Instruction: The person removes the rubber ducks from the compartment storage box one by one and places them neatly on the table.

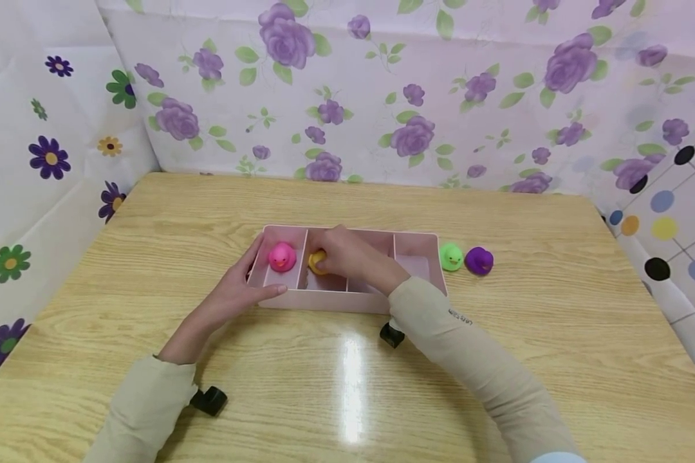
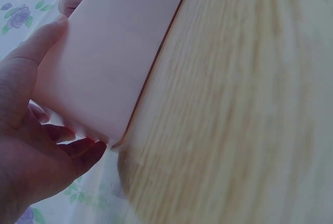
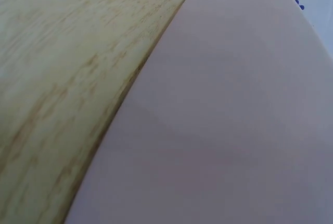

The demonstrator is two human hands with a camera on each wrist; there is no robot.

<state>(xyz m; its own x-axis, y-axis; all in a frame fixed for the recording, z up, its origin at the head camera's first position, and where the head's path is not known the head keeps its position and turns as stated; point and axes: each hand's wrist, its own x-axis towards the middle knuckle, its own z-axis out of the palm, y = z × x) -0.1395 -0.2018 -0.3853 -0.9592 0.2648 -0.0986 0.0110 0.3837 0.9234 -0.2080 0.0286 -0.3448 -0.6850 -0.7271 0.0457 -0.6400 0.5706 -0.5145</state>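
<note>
A pale pink divided box [image 1: 324,301] lies lengthwise on the table. At its left end my left hand [image 1: 237,292] grips the corner, thumb along the front rim and fingers against the end wall; the left wrist view shows this hand [image 2: 31,146] up close. My right hand [image 1: 350,254] reaches into the second compartment from the left and pinches a yellow rubber duck [image 1: 317,262], partly covered by the fingers. A pink rubber duck [image 1: 282,257] sits in the leftmost compartment. In the right wrist view, the box's front wall [image 3: 218,104] hides the right hand.
Just beyond the box's right end stand a green duck [image 1: 452,257] and a purple duck [image 1: 479,261]. The wooden table [image 1: 289,386] meets a flowered cloth [image 1: 336,83] along its back edge. Patterned cloth also hangs at both sides.
</note>
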